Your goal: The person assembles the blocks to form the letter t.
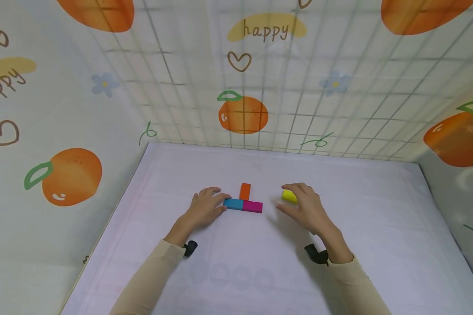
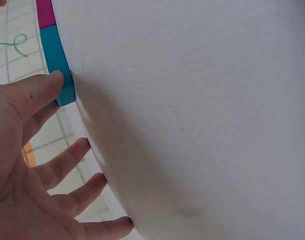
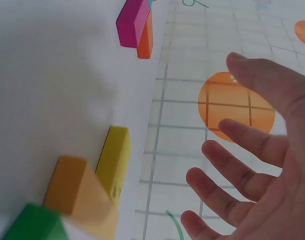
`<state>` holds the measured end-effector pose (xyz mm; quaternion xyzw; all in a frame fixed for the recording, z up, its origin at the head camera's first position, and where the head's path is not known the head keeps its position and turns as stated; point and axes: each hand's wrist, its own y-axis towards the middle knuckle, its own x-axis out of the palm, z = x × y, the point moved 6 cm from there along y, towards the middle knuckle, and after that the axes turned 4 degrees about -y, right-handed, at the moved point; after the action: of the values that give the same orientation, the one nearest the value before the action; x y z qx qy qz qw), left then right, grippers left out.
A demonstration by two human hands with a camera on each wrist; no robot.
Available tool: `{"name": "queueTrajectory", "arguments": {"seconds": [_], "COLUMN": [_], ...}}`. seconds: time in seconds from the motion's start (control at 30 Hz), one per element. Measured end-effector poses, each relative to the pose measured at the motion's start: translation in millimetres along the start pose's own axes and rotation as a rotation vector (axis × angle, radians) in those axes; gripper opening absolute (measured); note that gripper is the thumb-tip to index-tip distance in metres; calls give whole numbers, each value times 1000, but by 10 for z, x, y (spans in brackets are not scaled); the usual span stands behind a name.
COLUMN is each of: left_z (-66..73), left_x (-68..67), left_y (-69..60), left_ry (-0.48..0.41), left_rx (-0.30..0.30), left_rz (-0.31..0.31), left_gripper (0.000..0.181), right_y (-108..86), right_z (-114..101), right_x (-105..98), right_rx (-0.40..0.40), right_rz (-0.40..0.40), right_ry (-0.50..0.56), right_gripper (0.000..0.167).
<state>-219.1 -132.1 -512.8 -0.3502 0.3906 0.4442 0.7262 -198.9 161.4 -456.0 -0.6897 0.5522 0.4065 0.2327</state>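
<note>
My left hand (image 1: 206,207) pinches the left end of a blue block (image 1: 233,204) between thumb and index finger; its other fingertips touch the table. End to end with the blue block lies a magenta block (image 1: 252,207). An orange block (image 1: 245,191) stands out behind their join, making a T shape. My right hand (image 1: 305,211) hovers near a yellow block (image 1: 288,196), fingers spread and holding nothing. In the right wrist view, a light orange block (image 3: 75,190) and a green block (image 3: 36,225) sit near the yellow one; the right hand hides both in the head view.
The white tabletop (image 1: 236,262) carries the blocks. Behind it rises a grid panel (image 1: 284,105) under a cloth printed with oranges, and similar cloth (image 1: 63,122) hangs at the left and right sides. A dark wrist camera (image 1: 316,254) sits on the right wrist.
</note>
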Motion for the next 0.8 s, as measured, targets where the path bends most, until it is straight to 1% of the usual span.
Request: {"name": "queueTrajectory", "arguments": {"seconds": [0.23,0.43,0.6,0.8], "left_z": [-28,-36,-31,-29], "left_x": [12,28,29,32], "left_y": [4,15,16,17], "left_ry": [2,8,13,12], "left_rx": [-1,2,1,2], "left_rz": [-3,-3,1,3], "left_gripper": [39,39,39,39], "right_y": [-128,-208,-277,-318], "right_z": [112,286,440,620], "right_x": [-66,-79,-98,-69], "right_rx": [-3,32,51,73], "right_rz": [35,32,26,19], "right_ry": [-12,-6,24,32], "right_gripper": [55,57,61,62]}}
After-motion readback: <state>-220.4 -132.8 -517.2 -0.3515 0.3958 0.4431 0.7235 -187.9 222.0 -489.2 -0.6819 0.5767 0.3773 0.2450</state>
